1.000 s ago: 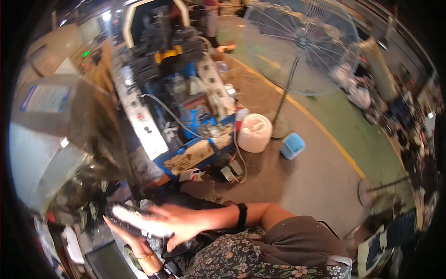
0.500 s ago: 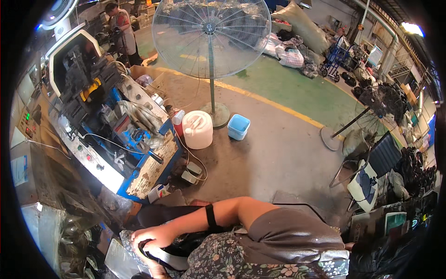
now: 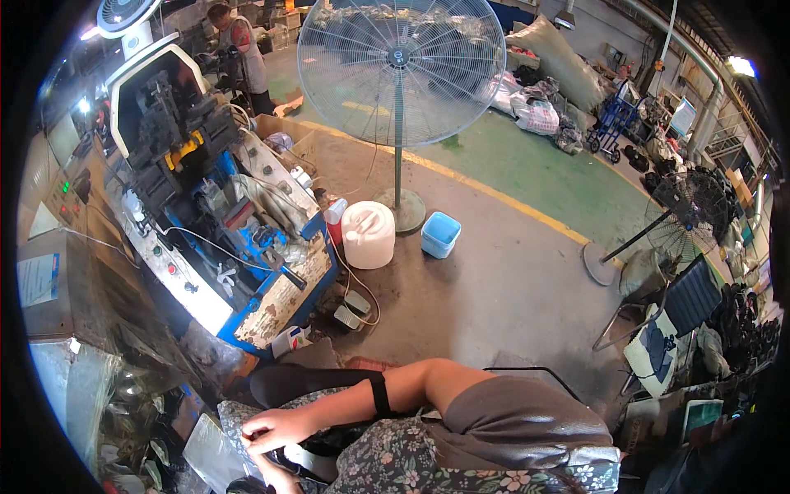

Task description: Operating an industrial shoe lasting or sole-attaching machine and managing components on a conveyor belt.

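Note:
My right hand (image 3: 284, 428) reaches in from the right, below a brown sleeve and a black band on the forearm. Its fingers are curled and closed over a black and light grey piece (image 3: 309, 463), whose kind I cannot make out. Just below, at the lower edge, my left hand (image 3: 280, 477) comes up against the same piece with its fingers bent, partly hidden. The two hands nearly touch in front of dark floral cloth (image 3: 387, 453) over my lap. A clear plastic sheet or bag (image 3: 210, 453) lies beside them on the left.
A blue and white machine (image 3: 271, 313) stands ahead on the left. Beyond my arm are a white jug (image 3: 369, 235), a blue bucket (image 3: 441, 235) and a large stand fan (image 3: 399, 58). A chair (image 3: 691, 292) and a smaller fan (image 3: 683, 206) stand right. Another person (image 3: 243, 53) works far left.
The view has shifted, so the surroundings sit lower and further right. My right hand's fingers have curled in closer to my left hand, and the black part between them shows less.

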Available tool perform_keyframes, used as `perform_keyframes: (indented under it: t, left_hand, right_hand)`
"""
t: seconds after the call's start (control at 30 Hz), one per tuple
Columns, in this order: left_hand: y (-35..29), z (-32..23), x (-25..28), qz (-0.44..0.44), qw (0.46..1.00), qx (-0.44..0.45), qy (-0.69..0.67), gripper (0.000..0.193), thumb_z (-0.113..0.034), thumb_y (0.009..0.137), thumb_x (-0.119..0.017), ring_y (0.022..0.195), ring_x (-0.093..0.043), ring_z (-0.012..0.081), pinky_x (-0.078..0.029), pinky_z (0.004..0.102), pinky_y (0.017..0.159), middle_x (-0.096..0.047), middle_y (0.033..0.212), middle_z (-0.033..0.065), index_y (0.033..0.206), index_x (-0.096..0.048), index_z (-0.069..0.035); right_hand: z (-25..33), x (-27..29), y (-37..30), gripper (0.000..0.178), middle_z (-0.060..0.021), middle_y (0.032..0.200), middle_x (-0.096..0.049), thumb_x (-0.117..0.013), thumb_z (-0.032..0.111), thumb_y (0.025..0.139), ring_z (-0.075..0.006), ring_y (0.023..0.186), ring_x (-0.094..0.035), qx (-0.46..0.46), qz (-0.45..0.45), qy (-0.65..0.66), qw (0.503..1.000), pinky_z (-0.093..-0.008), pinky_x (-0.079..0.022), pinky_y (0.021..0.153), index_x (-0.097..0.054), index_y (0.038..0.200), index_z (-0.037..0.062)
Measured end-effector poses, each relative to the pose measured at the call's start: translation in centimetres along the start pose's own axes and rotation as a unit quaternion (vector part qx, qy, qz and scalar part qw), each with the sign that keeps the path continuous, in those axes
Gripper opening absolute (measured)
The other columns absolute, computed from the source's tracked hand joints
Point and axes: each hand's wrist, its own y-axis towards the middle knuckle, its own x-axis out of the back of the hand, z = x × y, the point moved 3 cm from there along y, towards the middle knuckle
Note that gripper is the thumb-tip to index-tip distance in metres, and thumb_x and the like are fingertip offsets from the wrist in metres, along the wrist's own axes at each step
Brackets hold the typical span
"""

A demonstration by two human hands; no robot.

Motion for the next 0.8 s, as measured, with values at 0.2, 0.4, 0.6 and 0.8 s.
perform_keyframes:
  t: [0.2,0.4,0.6,0.8]
  left_hand:
    - [2.7,4.8,9.5,0.018,0.966,-0.13,0.224,0.05,-0.032,0.105,-0.025,0.132,-0.037,0.0173,-0.03,0.0309,0.11,-0.04,0.141,0.0095,0.145,-0.032,-0.004]
    - [-0.5,3.1,2.9,-0.069,0.927,-0.052,0.366,0.051,-0.037,0.104,-0.031,0.119,-0.051,0.0258,-0.04,0.0392,0.101,-0.054,0.128,0.0185,0.132,-0.05,0.001]
    - [-2.3,0.0,-4.2,0.018,0.938,-0.139,0.317,0.057,-0.04,0.104,-0.032,0.098,-0.06,0.0247,-0.045,0.0361,0.088,-0.064,0.108,0.0183,0.117,-0.057,0.009]
    - [-1.2,0.1,-4.8,0.038,0.936,-0.181,0.299,0.053,-0.037,0.104,-0.035,0.085,-0.058,0.0211,-0.046,0.0352,0.079,-0.064,0.092,0.0136,0.103,-0.058,0.011]
  right_hand:
    - [1.1,-1.3,-0.5,0.02,-0.0048,0.089,-0.057,-0.054,0.018,0.097,-0.0115,0.088,-0.051,0.082,0.081,0.042,0.992,-0.0309,-0.042,0.08,-0.058,0.094,-0.0015]
    - [0.7,0.8,-2.2,0.021,-0.0048,0.094,-0.06,-0.052,0.019,0.099,-0.012,0.094,-0.054,-0.011,0.047,0.097,0.994,-0.0309,-0.041,0.087,-0.058,0.096,-0.0001]
    - [1.2,2.5,-3.7,0.073,-0.0192,0.143,-0.042,-0.057,0.044,0.093,-0.0254,0.134,-0.039,-0.147,0.054,0.07,0.985,-0.035,-0.029,0.111,-0.035,0.143,-0.0045]
    - [2.0,5.3,-7.1,0.09,-0.0252,0.109,-0.062,-0.066,0.063,0.076,-0.0353,0.093,-0.067,-0.379,0.008,-0.087,0.921,-0.0411,-0.058,0.069,-0.054,0.118,-0.0161]
